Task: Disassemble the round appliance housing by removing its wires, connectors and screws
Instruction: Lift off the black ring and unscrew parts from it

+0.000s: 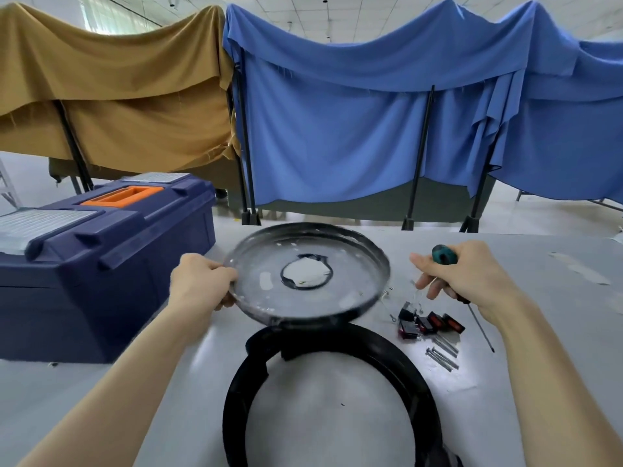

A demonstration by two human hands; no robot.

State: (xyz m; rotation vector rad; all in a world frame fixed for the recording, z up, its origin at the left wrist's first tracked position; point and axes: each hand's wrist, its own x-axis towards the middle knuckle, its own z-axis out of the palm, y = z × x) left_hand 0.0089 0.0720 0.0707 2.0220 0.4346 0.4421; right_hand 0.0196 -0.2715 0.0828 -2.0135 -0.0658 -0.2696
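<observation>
A closed blue toolbox (101, 264) stands at the left of the bench (556, 332) as the left grip (199, 281) pinches the rim of the round housing's metal pan (256, 284), held tilted above the bench and blurred in the shot; just below it, one black outer ring (418, 375) lies flat and separate, suggesting the disassembly is well advanced. To the right of the ring lie a cluster of about five red-and-black connectors (428, 323), their exact number hard to tell, and at least four long screws (443, 353) in a loose row, already out. At the far right, the right grip (472, 278) is curled around the green handle of the single screwdriver (444, 254), its shaft pointing down at the bench. Whether any fasteners remain on the pan cannot be told
</observation>
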